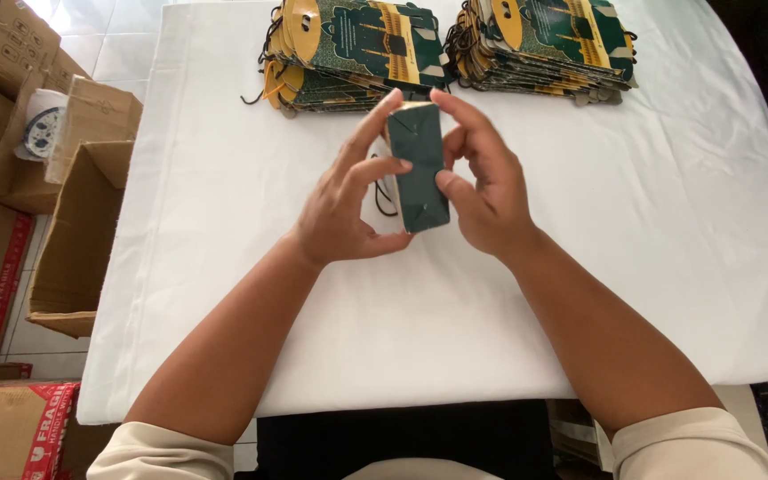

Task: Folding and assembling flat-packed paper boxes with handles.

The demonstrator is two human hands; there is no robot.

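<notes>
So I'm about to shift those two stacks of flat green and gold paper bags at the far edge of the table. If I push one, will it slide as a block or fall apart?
Probably not as a block. The left stack already leans with its layers fanned, so a push would likely shear it. The right stack looks squarer but seems equally loose. The white tablecloth may drag and wrinkle, and the dangling cord handles could snag.

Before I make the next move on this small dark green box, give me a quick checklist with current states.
1. Both hands on the dark green box: ok, left hand and right hand grip its sides.
2. Box lifted off the white table: ok.
3. Black cord free of fingers: cannot tell.
4. Flat stacks undisturbed, apart from hands: ok.
5. Open carton within reach at left: ok.
</notes>
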